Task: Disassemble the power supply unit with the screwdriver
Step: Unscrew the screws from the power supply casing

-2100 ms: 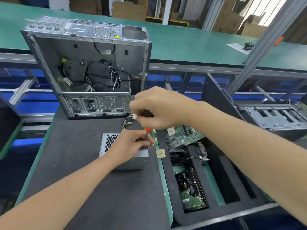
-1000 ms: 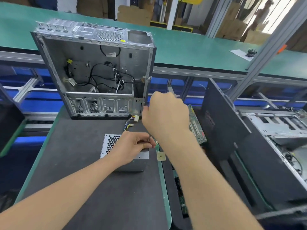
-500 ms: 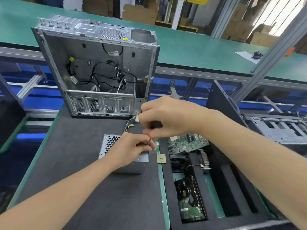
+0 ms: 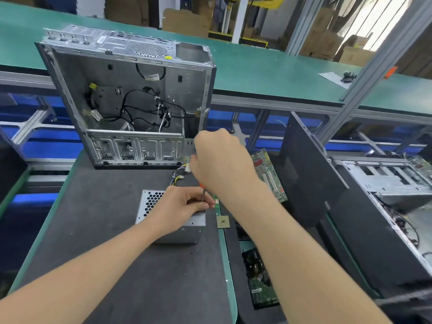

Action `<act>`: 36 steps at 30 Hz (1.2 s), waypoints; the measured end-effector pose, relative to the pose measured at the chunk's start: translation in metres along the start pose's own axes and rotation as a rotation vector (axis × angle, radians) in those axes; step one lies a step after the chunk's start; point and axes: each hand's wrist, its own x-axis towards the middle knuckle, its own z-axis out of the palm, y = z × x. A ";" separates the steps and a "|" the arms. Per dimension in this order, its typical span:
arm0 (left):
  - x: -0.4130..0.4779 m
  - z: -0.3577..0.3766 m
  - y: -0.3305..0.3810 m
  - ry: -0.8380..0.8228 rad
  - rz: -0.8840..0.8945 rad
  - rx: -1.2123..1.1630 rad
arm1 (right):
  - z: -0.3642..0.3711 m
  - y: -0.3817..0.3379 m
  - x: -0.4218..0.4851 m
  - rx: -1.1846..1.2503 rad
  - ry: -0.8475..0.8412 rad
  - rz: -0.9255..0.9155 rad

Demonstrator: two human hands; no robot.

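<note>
The grey metal power supply unit [image 4: 149,203] lies flat on the dark mat, its honeycomb vent toward the left and its coloured cable bundle [image 4: 178,175] trailing toward the case. My left hand [image 4: 181,206] rests on its top and pinches the thin metal shaft of the screwdriver [image 4: 203,194] near the unit's right edge. Directly above, my right hand [image 4: 219,163] grips the screwdriver handle, which it mostly hides. Only a sliver of orange shows below that fist. The screwdriver stands nearly upright.
An open, gutted computer case [image 4: 131,101] stands behind the unit. A small CPU chip [image 4: 222,222] lies at the mat's right edge. Right of it, a green motherboard [image 4: 268,174] leans in a black foam tray [image 4: 233,265] beside a black side panel [image 4: 308,174] and another chassis [image 4: 383,176].
My right hand has turned on the screwdriver handle, wrist swinging from the side back over the tool, as it did a second ago. My left hand stayed on the unit holding the shaft.
</note>
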 end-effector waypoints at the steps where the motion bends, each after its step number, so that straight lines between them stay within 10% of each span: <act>1: 0.001 0.000 -0.002 -0.009 -0.018 0.006 | -0.002 0.003 0.005 0.019 -0.048 -0.092; 10: 0.002 -0.001 -0.003 -0.051 -0.015 -0.046 | -0.031 0.062 0.037 0.197 -0.418 -0.743; 20: 0.003 0.000 -0.004 -0.041 -0.033 -0.017 | -0.030 0.057 0.023 0.251 -0.368 -0.627; 25: 0.004 0.000 -0.005 -0.051 -0.037 -0.031 | -0.029 0.043 0.009 -0.092 -0.127 -0.184; 36: 0.007 -0.019 -0.012 -0.035 -0.012 -0.160 | -0.055 0.037 0.018 0.202 -0.524 -0.282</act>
